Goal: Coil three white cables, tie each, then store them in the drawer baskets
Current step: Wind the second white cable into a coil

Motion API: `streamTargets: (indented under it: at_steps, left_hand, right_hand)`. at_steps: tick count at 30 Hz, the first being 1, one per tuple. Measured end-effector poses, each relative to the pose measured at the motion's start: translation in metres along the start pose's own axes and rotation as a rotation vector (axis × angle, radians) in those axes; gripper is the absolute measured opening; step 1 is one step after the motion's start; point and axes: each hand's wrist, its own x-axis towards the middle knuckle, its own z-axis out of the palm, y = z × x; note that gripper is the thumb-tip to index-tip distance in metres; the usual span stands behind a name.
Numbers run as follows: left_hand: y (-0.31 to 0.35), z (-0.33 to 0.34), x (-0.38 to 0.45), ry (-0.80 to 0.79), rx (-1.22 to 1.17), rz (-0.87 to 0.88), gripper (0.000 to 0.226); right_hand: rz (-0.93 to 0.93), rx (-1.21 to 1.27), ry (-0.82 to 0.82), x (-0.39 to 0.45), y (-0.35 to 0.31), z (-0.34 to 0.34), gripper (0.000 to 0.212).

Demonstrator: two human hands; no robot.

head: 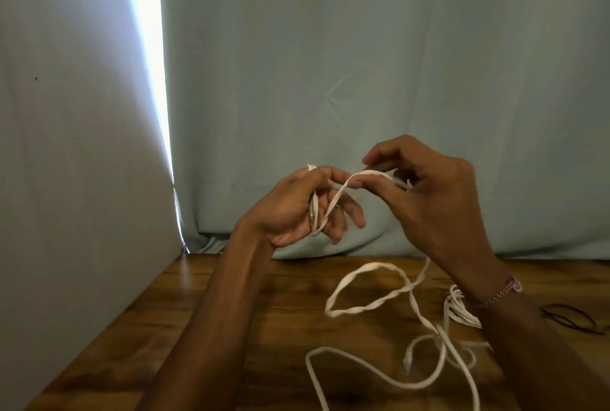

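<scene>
1. Wooden table (251, 328) nearest the camera, both forearms reaching over it.
2. Loose white cable (369, 303) lies in open loops on the table, right of centre; one run trails off the near edge, a plug end (408, 359) rests on the wood.
3. A second bunch of white cable (460, 310) lies on the table just beside the right wrist, partly hidden by it; how it is bound can't be told.
4. Thin black loops (574, 318) on the table at the far right, too small to identify.
5. Beaded bracelet (503, 292) on the right wrist.
6. Left hand (297, 209) raised above the table, fingers curled round a few turns of the cable, metal plug against the palm.
7. Right hand (425, 186) raised beside it, thumb and fingers pinching the cable strand that spans between the two hands; the cable drops from this hand to the table.
8. Pale blue curtain (363, 64) behind, bright gap (148, 47) at left, white panel (66, 146) far left.
</scene>
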Motion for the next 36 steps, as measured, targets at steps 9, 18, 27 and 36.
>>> streamTargets:
  at_steps: [9, 18, 27, 36]
  left_hand:
    - [-0.011, 0.015, 0.011, -0.337, -0.189, -0.139, 0.089]
    - [-0.009, 0.02, 0.007, -0.537, -0.185, -0.124, 0.062]
    - [0.0, 0.017, 0.006, -0.135, -0.281, 0.143, 0.037]
    - [-0.008, 0.006, 0.017, 0.15, -0.384, 0.317, 0.055]
  right_hand:
    - [-0.111, -0.105, 0.125, -0.004, 0.024, -0.006, 0.021]
    - [-0.258, -0.318, 0.093, -0.014, 0.033, 0.012, 0.026]
    - [0.123, -0.279, -0.61, -0.017, 0.019, 0.034, 0.021]
    - [0.265, -0.2, -0.935, -0.027, -0.002, 0.035, 0.065]
